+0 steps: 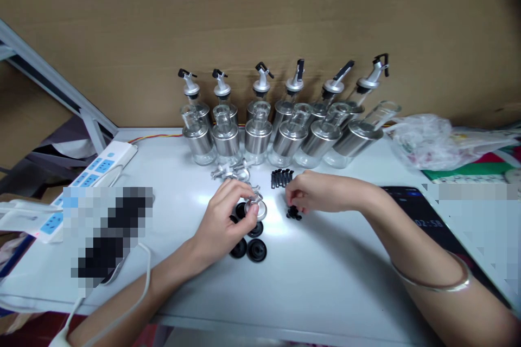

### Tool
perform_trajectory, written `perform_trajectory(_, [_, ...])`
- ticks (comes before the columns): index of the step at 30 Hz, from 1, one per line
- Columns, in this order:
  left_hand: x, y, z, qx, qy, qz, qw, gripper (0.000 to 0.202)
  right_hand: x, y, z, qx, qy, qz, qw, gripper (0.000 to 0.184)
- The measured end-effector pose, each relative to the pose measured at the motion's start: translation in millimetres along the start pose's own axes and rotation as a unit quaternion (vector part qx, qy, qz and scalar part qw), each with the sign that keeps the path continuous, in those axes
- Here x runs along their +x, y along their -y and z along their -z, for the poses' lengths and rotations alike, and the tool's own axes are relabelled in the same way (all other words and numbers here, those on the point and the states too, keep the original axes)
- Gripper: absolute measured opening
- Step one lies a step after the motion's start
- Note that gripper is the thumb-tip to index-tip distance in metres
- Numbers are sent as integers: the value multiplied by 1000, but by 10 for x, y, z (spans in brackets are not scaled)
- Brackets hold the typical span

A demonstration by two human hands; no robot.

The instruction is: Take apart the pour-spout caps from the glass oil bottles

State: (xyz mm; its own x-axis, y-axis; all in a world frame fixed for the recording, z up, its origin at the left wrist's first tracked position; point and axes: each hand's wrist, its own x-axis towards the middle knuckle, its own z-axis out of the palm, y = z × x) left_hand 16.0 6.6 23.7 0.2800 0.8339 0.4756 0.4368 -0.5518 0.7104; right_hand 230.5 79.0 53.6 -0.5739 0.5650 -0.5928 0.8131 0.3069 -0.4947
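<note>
My left hand [223,221] pinches a silver metal pourer cap [257,209] just above the white table [309,276]. Several black rubber discs [256,250] lie under and beside that hand. My right hand [315,192] rests fingers-down on a small pile of tiny black parts [293,214]; whether it grips one is hidden. A row of black stick-like pieces [281,177] lies just behind it. More silver pourer caps [232,172] lie behind my left hand.
Two rows of glass-and-steel bottles [285,138] stand at the back, the rear ones fitted with pourers. A white power strip [87,176] lies at left, a crumpled plastic bag [421,138] at right, and a dark phone [419,214] by my right forearm. Cardboard forms the back wall.
</note>
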Motion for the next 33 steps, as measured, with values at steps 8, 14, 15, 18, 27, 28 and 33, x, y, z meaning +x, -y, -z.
perform_trajectory(8, [-6,12,1,3,6,-3,1000,3,22,21,-21,14,15,42,999,24])
perform_trajectory(14, [-5,3,32,13,6,-15,1000,4,32,122,-55,-6,-3,27,1000,18])
perform_trajectory(15, [-5,-2,34,17,4,-18,1000,4,37,131,-63,-11,-6,26,1000,17])
perform_trajectory(18, [-13,-19,32,27,2,-26,999,5,41,140,-91,-15,-12,29,999,14])
perform_trajectory(27, [-54,7,15,158,-11,-157,975,8,-35,164,-104,28,-30,-55,998,19])
perform_trajectory(28, [-55,17,14,177,-16,-174,968,8,-46,164,-115,35,-32,-72,996,20])
perform_trajectory(33, [-62,52,16,215,-18,-208,954,10,-124,151,-240,75,-28,-114,990,21])
